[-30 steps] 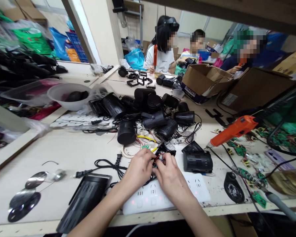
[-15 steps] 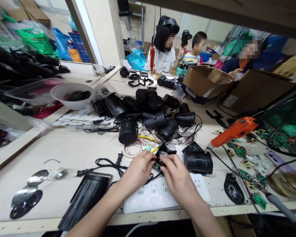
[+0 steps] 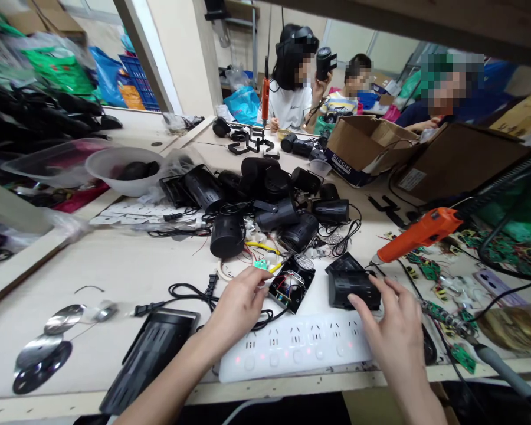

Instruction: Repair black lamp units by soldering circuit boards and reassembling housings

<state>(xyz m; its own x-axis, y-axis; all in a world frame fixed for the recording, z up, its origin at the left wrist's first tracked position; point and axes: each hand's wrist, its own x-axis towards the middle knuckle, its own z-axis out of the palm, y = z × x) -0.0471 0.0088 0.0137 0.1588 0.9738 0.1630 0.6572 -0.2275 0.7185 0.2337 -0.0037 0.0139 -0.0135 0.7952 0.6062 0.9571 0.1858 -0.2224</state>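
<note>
The white power strip point(image 3: 292, 348), with socket slots and glowing red lights, lies along the near side of the bench. Just beyond its middle sits the open black housing point(image 3: 301, 277), with red wires and a small circuit board showing inside. The left hand point(image 3: 241, 301) is beyond the strip's left half, its fingers bent together at the housing's left edge; whether they grip it, I cannot tell. The right hand point(image 3: 396, 321), over the strip's right end, has thumb and fingers spread apart around the right part of the slotted black cylinder point(image 3: 351, 288), which lies beyond that end; contact is unclear.

Far beyond the strip, to its right, an open cardboard box point(image 3: 358, 171) reads "BLUE GIRL" in white capitals on a dark band. The brown carton point(image 3: 464, 162) beside it bears a pale label point(image 3: 412, 179), its print too small to read. Farther beyond the strip, a co-worker's white shirt point(image 3: 292, 109) carries small, illegible dark lettering.
</note>
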